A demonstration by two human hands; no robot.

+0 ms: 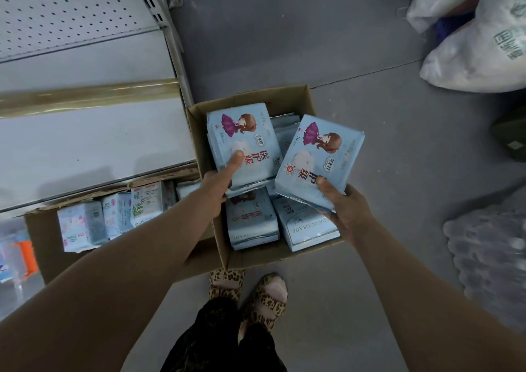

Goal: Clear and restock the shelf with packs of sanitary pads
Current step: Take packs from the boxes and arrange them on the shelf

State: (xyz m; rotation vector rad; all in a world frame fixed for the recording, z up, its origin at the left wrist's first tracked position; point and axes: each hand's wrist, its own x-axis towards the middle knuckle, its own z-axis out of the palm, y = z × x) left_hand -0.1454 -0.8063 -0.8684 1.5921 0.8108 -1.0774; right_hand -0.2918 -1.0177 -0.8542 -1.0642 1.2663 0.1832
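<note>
A brown cardboard box point(310, 98) stands on the floor in front of me, holding several pale blue packs of sanitary pads. My left hand point(220, 183) grips one blue pack point(242, 135) at its near edge, thumb on top, over the box's left half. My right hand point(345, 209) holds a second blue pack point(321, 155), tilted, above the box's right side. More packs point(252, 220) lie flat in the box beneath them. The white shelf point(85, 144) at the left is bare on top.
A second cardboard box point(45, 235) under the shelf holds several mixed pad packs point(113, 215). Large white sacks point(478, 53) lie on the grey floor at the upper right, and a bubble-wrapped bundle point(489, 257) sits at the right. My feet point(247, 292) stand just behind the box.
</note>
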